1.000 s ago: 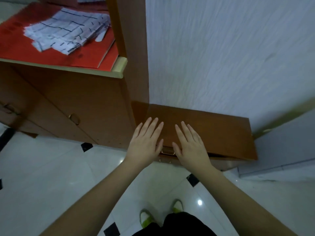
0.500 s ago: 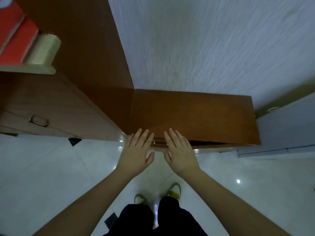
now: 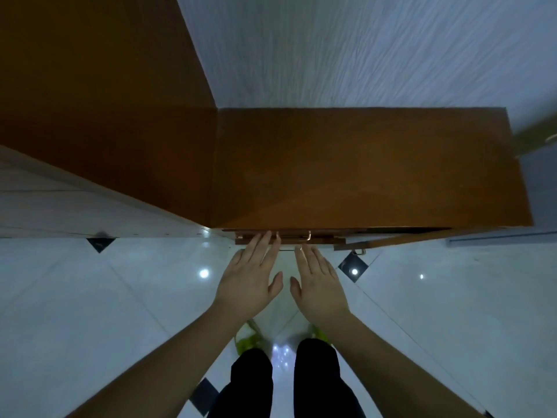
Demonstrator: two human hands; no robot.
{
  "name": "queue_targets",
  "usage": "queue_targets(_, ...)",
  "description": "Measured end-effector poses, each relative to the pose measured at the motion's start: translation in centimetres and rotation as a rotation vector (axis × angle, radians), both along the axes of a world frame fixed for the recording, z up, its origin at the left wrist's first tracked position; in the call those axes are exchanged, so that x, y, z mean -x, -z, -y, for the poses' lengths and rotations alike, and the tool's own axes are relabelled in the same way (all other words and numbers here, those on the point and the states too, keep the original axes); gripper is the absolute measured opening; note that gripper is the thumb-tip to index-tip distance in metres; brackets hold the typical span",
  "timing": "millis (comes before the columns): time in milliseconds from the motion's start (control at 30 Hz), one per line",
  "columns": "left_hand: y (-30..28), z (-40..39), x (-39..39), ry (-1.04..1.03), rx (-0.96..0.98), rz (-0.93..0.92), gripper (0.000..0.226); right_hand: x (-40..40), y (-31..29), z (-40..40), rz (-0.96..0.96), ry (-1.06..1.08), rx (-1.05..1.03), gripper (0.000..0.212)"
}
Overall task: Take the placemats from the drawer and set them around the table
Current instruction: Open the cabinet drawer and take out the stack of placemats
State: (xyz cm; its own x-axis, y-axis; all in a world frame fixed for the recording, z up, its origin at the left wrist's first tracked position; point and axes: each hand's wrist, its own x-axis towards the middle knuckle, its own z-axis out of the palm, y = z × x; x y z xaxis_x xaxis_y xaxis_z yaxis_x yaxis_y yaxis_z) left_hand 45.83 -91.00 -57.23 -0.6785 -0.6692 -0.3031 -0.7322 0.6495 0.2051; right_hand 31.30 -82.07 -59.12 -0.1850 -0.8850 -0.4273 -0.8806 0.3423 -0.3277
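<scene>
- The low brown wooden cabinet [image 3: 361,167] stands against the pale wall; its drawer front [image 3: 289,239] sits just under the top's near edge, seemingly a little ajar.
- A slim brass bar handle [image 3: 294,235] runs left-to-right along that drawer front.
- The left hand [image 3: 248,285] has straight fingers [image 3: 265,242], tips reaching the drawer front just left of the handle.
- The right hand [image 3: 319,289], fingers likewise straight, hangs just short of the handle, holding nothing.
- The left hand is nearer the handle.
- No placemats show; presumably they lie inside the drawer.
</scene>
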Motion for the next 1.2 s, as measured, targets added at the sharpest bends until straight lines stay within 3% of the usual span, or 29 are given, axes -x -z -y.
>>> queue_targets(233, 8.8, 0.4, -1.7, -0.004, -0.006, 0.02, 0.068, 0.4, 10.1, 2.0, -0.004, 0.013, -0.089, 0.064)
queue_targets(467, 13.1, -0.6, -1.6, 0.011, 0.059, 0.018, 0.068, 1.6, 15.7, 4.5, -0.102, -0.082, -0.26, 0.07)
queue_targets(733, 13.4, -0.5, -0.9, -0.004, 0.091, -0.031, 0.071, 1.3, 15.9, 5.0, -0.13, -0.068, -0.325, 0.072)
queue_targets(1200, 13.5, -4.8, -3.9, 0.056, 0.06, 0.004, 0.064, -1.5, 14.9, -3.3, 0.004, -0.096, -0.441, 0.077)
